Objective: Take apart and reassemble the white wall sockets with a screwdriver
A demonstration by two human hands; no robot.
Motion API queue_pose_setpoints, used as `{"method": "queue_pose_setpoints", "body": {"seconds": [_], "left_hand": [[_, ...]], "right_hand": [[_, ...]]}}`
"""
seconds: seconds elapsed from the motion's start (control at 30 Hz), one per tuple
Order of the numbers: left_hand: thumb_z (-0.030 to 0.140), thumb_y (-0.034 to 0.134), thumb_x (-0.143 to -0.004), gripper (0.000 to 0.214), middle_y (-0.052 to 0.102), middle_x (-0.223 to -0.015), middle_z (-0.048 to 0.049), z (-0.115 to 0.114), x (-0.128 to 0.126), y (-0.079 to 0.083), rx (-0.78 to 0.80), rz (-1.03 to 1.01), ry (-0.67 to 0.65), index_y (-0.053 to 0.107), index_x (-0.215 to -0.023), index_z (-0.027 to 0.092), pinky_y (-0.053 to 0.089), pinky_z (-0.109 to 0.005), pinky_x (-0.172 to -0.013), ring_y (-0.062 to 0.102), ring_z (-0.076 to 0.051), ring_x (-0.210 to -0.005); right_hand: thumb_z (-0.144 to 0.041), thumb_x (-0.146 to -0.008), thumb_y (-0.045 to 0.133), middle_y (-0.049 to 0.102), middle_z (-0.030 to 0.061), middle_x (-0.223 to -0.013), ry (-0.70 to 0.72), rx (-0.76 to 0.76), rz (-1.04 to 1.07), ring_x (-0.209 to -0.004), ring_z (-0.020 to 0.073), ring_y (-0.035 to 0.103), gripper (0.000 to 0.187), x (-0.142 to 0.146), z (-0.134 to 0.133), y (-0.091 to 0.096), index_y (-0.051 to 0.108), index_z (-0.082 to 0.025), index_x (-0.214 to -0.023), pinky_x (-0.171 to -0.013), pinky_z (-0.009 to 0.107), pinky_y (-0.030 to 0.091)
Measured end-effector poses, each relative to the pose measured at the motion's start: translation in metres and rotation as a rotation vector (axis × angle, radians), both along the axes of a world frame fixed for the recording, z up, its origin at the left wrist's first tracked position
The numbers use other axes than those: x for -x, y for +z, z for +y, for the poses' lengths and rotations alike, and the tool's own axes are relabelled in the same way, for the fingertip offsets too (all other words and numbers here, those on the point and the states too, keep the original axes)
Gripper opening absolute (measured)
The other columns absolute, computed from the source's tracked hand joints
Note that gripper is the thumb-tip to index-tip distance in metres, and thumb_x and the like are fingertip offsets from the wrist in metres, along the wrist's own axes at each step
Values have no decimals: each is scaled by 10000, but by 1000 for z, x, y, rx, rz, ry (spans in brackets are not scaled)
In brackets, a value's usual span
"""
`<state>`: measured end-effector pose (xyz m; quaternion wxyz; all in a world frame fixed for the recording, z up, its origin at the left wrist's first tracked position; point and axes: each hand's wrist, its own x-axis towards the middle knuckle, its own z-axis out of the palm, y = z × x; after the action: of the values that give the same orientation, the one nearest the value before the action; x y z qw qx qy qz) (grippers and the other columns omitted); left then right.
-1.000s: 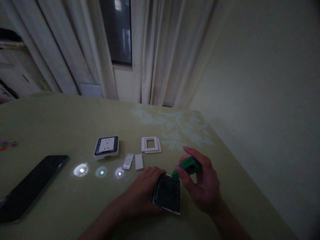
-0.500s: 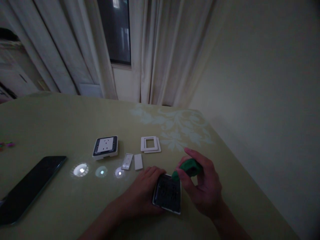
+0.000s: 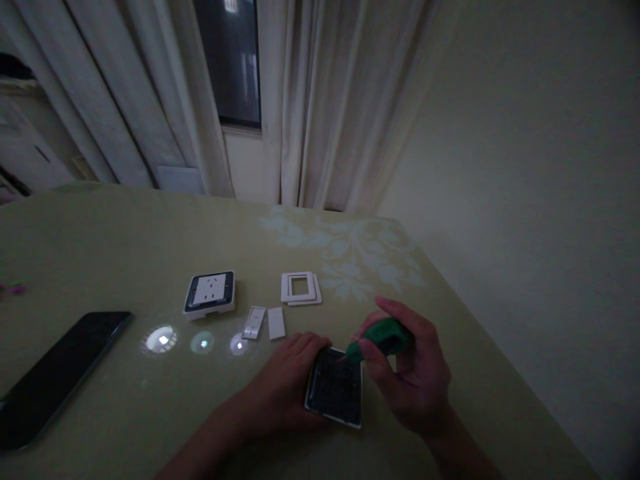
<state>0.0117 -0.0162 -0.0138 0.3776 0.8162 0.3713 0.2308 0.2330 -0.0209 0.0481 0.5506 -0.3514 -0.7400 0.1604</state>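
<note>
My left hand [image 3: 290,380] is closed around the left side of a switch box [image 3: 335,393], a square piece with a black inner face and a white rim, tilted toward me. In my right hand [image 3: 415,373] is a screwdriver with a green handle [image 3: 385,337], gripped between thumb and fingers. Its thin shaft [image 3: 343,359] points left over the upper part of the black face. Whether the tip touches the face I cannot tell.
On the table [image 3: 165,247] beyond my hands lie a wall socket [image 3: 210,292] on a white base, two stacked white frames [image 3: 316,298] and two small white plates, one of them a rocker cover [image 3: 254,323]. A black tablet-like slab [image 3: 65,373] lies at left; a wall rises at right.
My right hand has drawn the screwdriver slightly to the right, and its shaft now shows over the black face. My left hand and the switch box have stayed in place.
</note>
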Motion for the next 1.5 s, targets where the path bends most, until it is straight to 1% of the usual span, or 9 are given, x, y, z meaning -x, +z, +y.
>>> {"method": "queue_pose_setpoints", "body": {"seconds": [0.17,0.3,0.43,0.7,0.93,1.17,1.27,1.37,1.5], "left_hand": [[311,964,-702,762,662,-1317,-70,0,-1,3,9,16,1,537,-1333,282,487,-484,-1028,612,-332,-1191],[326,981,-697,789,662,-1330,-75,0,-2,4,6,19,1,532,-1344,274,483,-490,-1034,611,-340,-1204],[328,972,-706,789,660,-1341,-70,0,-1,2,-8,15,-1,527,-1356,284,483,-484,-1041,615,-333,-1204],[362,964,-706,755,660,-1338,-75,1,0,-5,-19,-3,7,552,-1335,292,500,-488,-1042,622,-337,-1210],[311,957,-693,776,663,-1338,-71,-1,0,3,20,23,6,545,-1351,303,492,-508,-1062,619,-346,-1221],[360,955,-714,730,666,-1321,-74,-1,1,-4,-29,-2,11,549,-1316,289,497,-487,-1026,626,-331,-1174],[375,954,-716,730,665,-1321,-79,-1,0,-1,-11,7,7,547,-1316,287,495,-498,-1031,621,-340,-1187],[339,957,-706,757,660,-1325,-77,-1,-1,2,5,9,9,538,-1334,285,494,-504,-1039,618,-343,-1202],[325,965,-697,789,658,-1345,-83,-1,-1,3,5,19,11,528,-1354,285,491,-508,-1049,615,-348,-1218]], "right_hand": [[-137,-972,728,714,32,-1053,5,29,3,-865,168,722,605,0,-1,-3,553,-294,-1529,-743,280,666],[-140,-966,739,721,53,-1109,-7,-19,-49,-896,176,730,618,0,-2,-1,554,-287,-1537,-743,278,663],[-130,-965,738,725,55,-1137,-11,-39,-34,-928,177,734,621,-1,-2,0,556,-288,-1537,-760,274,664],[-122,-964,731,710,43,-1072,-27,1,18,-898,183,736,613,-1,-3,-3,561,-286,-1529,-742,288,671],[-121,-957,734,725,46,-1097,-33,-7,-6,-893,180,736,608,1,-3,-3,571,-289,-1519,-743,289,671],[-105,-946,744,746,53,-1073,-10,-33,32,-851,188,752,609,-2,-2,-2,580,-270,-1509,-698,301,675],[-108,-944,742,747,62,-1081,-4,-19,32,-865,199,756,612,-3,-3,-4,578,-267,-1512,-695,308,675],[-121,-946,748,745,70,-1107,-9,-21,14,-882,203,754,616,-3,-3,-7,573,-267,-1518,-711,313,674],[-124,-952,743,742,74,-1146,-7,-26,-5,-890,200,753,622,-2,-3,-5,562,-276,-1528,-710,307,669]]}}
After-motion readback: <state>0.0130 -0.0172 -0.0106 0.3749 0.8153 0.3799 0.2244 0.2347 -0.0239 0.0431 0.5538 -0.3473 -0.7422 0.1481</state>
